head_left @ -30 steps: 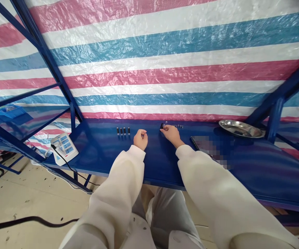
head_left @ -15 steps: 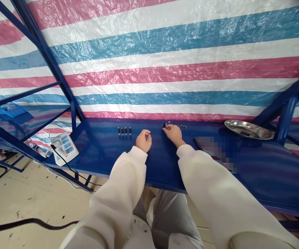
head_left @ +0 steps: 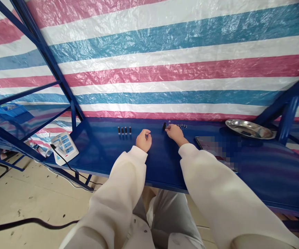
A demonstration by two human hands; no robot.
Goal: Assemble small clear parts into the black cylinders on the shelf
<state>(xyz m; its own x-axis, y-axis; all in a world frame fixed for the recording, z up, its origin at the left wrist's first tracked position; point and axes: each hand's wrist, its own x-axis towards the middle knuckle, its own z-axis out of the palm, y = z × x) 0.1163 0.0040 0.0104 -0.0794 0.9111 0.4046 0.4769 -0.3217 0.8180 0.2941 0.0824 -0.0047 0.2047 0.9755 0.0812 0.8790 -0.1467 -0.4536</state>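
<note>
My left hand (head_left: 143, 139) rests on the blue shelf (head_left: 159, 162) with its fingers curled in; nothing shows in it. My right hand (head_left: 173, 132) reaches toward the back of the shelf, its fingertips pinched on a small pale cylinder (head_left: 169, 123). A small dark cylinder (head_left: 164, 126) stands just left of those fingertips. A row of tiny metal parts (head_left: 181, 126) lies just right of the hand. Several dark cylinders (head_left: 124, 130) stand upright in a row, left of my left hand.
A metal dish (head_left: 249, 128) sits at the back right beside a blue upright post (head_left: 285, 119). A flat dark pad (head_left: 214, 147) lies right of my right wrist. A white power strip (head_left: 64, 147) with its cable sits at the shelf's left end. Striped tarp hangs behind.
My right hand has shifted slightly rightward and further back along the shelf near the small cylinders. My left hand has hardly moved. The view drifted a little.
</note>
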